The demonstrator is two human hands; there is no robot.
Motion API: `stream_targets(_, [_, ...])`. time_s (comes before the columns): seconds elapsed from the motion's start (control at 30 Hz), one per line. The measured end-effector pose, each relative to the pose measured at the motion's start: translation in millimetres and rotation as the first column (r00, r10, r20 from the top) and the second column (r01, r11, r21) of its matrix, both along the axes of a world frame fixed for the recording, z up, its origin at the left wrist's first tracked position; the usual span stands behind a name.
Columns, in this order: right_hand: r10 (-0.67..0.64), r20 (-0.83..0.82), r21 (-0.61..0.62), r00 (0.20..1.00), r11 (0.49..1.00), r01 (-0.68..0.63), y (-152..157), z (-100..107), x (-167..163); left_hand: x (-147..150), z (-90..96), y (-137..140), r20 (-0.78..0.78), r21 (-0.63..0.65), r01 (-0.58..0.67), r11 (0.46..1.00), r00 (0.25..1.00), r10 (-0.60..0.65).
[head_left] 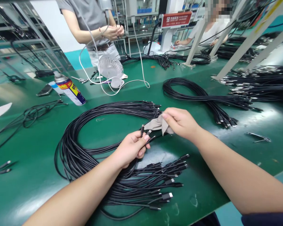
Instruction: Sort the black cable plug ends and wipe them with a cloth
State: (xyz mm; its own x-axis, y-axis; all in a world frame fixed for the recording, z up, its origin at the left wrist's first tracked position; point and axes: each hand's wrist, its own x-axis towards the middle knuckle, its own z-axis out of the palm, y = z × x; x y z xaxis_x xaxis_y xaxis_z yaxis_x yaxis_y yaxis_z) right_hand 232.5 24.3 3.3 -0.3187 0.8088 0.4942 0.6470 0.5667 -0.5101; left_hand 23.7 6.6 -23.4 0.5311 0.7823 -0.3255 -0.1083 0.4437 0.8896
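Observation:
My left hand [133,147] is closed around a few black cables, whose plug ends [148,134] stick up past the thumb. My right hand [180,123] pinches a grey-beige cloth [158,124], just right of those plugs. Whether a cable lies inside the cloth I cannot tell. Below and around my left hand a large looped bundle of black cables [72,147] rests on the green table. Its lower plug ends [169,181] fan out to the right, and its upper ends [151,104] lie behind the cloth.
A spray can [72,91] and a small white fan [110,69] stand at the back left. Another cable bundle [191,89] lies at the back right, near tweezers [258,137] and slanted metal posts [235,40]. Two co-workers are across the green table [245,163].

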Motion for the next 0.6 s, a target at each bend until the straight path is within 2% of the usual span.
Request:
stream_targets(0.1, [-0.031, -0.068, -0.072, 0.997, 0.997, 0.026, -3.2, 0.5, 2.1, -0.7, 3.3, 0.2, 0.036, -0.023, -0.012, 1.0, 0.999, 0.012])
stream_targets(0.17, [0.039, -0.105, -0.203, 0.994, 0.977, -0.059, -7.0, -1.6, -2.4, -1.4, 5.7, 0.4, 0.061, -0.04, -0.018, 0.999, 0.998, 0.02])
stream_targets(0.23, [0.155, -0.124, -0.335, 0.98, 0.923, -0.188, -11.1, -3.9, -9.7, -2.0, 8.2, 0.5, 0.083, -0.053, -0.031, 0.998, 0.996, 0.035])
stream_targets(0.27, [0.207, -0.122, -0.363, 0.971, 0.901, -0.238, -13.1, -4.8, -13.5, -2.2, 9.3, 0.5, 0.089, -0.058, -0.038, 0.998, 0.995, 0.043])
stream_targets(0.3, [0.242, -0.105, -0.353, 0.965, 0.898, -0.264, -14.8, -5.3, -17.0, -2.3, 10.1, 0.5, 0.094, -0.062, -0.044, 0.997, 0.994, 0.05])
stream_targets(0.43, [0.288, -0.058, -0.192, 0.956, 0.936, -0.294, -18.2, -3.6, -23.7, -2.1, 10.0, 0.2, 0.092, -0.072, -0.038, 0.997, 0.995, 0.045])
stream_targets(0.6, [0.338, -0.006, -0.16, 0.941, 0.929, -0.335, -19.3, -0.6, -21.8, -2.4, 7.6, -1.2, 0.117, -0.04, 0.035, 0.999, 0.993, -0.03])
